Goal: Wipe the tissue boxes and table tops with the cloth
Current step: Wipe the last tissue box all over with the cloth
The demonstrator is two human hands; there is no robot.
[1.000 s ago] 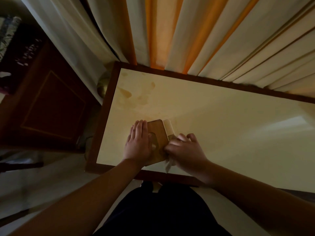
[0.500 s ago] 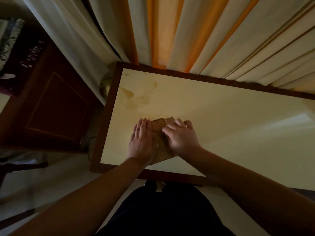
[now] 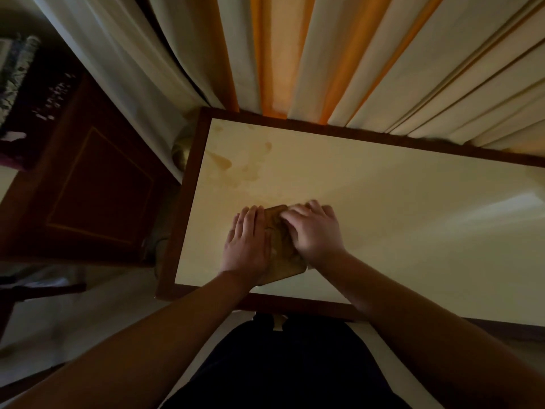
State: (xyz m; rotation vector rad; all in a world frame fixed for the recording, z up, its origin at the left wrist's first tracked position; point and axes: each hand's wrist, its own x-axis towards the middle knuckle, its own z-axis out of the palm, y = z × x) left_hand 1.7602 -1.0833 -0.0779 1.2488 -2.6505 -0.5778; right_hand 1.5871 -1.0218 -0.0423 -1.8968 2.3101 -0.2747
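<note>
Between flat left hand (image 3: 246,249) and right hand (image 3: 314,231), fingers (image 3: 295,215) curled over it, tissue box (image 3: 280,255).

Honestly couldn't read anything. The only candidate was some pale speckled marks on the dark cloth (image 3: 44,93) far left of the counter (image 3: 383,202), way too blurry.

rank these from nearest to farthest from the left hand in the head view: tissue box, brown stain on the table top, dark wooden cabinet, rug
1. tissue box: touching the left hand, on its right side.
2. brown stain: on the table top, beyond the hand toward the curtains.
3. dark wooden cabinet: off the table's left edge.
4. rug: far upper left, past the cabinet.
</note>
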